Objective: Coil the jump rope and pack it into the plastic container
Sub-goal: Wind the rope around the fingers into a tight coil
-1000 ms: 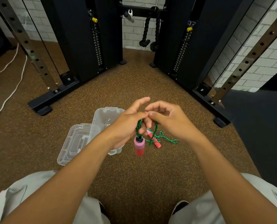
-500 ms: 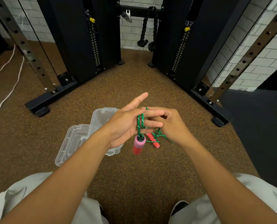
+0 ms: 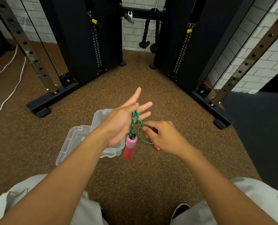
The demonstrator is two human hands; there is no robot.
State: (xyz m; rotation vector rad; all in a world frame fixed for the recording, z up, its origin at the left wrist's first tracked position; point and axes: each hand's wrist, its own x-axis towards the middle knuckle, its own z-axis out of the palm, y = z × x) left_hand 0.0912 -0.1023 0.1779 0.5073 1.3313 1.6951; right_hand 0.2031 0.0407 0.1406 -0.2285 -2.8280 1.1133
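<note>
The green jump rope [image 3: 134, 118] is looped around the spread fingers of my left hand [image 3: 124, 120], palm turned right. One pink foam handle [image 3: 129, 147] hangs below that palm. My right hand [image 3: 163, 135] pinches a strand of the rope just right of the left hand, and hides most of the second handle [image 3: 156, 147] lying on the floor. The clear plastic container [image 3: 102, 118] sits open on the floor under my left wrist, with its lid [image 3: 73, 140] folded out to the left.
Black cable-machine towers [image 3: 86, 38] stand ahead, their base feet [image 3: 42, 109] at left and right. A black knotted rope attachment [image 3: 148, 30] hangs at the back. White cables [image 3: 13, 65] run across the floor at far left. My knees are at the bottom.
My left fingers have spread out and straightened with rope loops around them. My right hand has dropped down and to the right, drawing a strand with it.
</note>
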